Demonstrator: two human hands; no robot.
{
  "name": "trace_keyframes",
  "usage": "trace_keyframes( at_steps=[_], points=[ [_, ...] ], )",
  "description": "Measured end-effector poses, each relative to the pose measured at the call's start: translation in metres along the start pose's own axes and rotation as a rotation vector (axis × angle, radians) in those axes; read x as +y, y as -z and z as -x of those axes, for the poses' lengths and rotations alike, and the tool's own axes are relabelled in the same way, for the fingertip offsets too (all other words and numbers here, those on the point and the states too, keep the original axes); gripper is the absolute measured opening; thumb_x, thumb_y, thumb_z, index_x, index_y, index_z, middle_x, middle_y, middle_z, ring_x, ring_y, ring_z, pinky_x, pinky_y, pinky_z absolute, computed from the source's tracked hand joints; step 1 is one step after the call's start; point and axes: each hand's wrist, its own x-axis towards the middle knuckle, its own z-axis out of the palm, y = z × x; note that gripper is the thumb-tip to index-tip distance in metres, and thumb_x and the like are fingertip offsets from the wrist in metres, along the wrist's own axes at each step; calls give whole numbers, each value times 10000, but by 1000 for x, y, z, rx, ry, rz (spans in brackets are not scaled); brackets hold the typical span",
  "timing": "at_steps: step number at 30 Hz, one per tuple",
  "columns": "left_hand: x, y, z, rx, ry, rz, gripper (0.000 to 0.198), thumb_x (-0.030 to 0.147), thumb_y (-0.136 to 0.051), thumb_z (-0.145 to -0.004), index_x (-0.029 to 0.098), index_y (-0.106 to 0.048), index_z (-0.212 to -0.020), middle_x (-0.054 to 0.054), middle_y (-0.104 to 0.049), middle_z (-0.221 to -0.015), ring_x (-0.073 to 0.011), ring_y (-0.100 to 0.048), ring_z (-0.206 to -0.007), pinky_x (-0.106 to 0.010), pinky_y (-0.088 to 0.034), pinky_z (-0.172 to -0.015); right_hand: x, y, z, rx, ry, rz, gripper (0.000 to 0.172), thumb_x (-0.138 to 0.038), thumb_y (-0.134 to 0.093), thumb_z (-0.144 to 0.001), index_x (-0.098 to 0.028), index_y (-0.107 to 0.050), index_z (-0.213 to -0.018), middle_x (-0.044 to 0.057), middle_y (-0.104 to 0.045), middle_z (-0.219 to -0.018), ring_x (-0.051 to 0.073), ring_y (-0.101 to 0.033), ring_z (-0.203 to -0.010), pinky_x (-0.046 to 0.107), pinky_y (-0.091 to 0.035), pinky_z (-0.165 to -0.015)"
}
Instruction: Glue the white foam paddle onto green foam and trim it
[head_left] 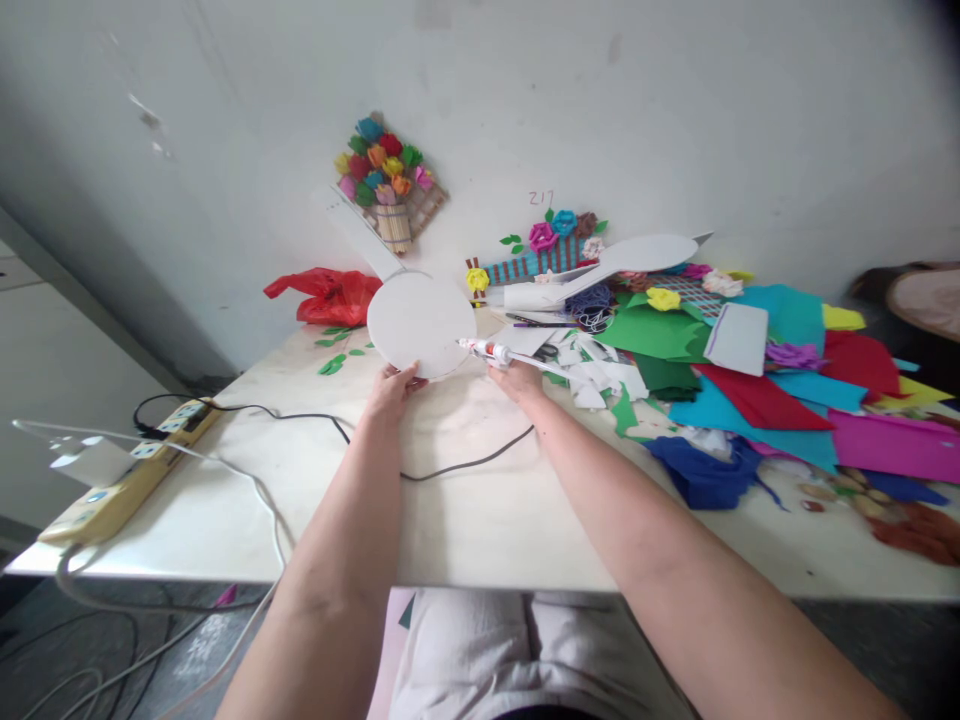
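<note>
In the head view, my left hand (pixel 393 390) pinches the lower edge of a round white card disc (pixel 421 322), tilted up toward me. A long white strip (pixel 366 230) runs from the disc's top toward the wall. My right hand (pixel 519 380) is closed around a white and red hot glue gun (pixel 489 350), with a glue stick (pixel 541 366) sticking out behind. The nozzle points left, close to the disc's right edge; I cannot tell whether it touches. A black cord (pixel 465 466) lies across the table below my hands.
White paper scraps (pixel 600 370), coloured sheets (pixel 765 400) and blue fabric (pixel 701 470) cover the right side. A second white cutout (pixel 649 252) lies behind. A red plastic bag (pixel 330 296) and green paper leaves (pixel 332 364) sit left. A power strip (pixel 142 470) borders the left edge.
</note>
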Motion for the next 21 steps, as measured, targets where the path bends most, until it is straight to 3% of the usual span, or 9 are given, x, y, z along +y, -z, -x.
trace_keyframes(
  at_steps=[21],
  points=[
    [-2,2,-1,-25,-1,-14,415,290,-826,-480,122,-639,-810,-56,-690,-746,-138,-618,-589,-274,-518,-593,-4,3,1,-31,-44,38,315,-367,-538,-771,-220,-699,-999,59,-708,-1004,240,-647,-947,246,-465,-740]
  ],
)
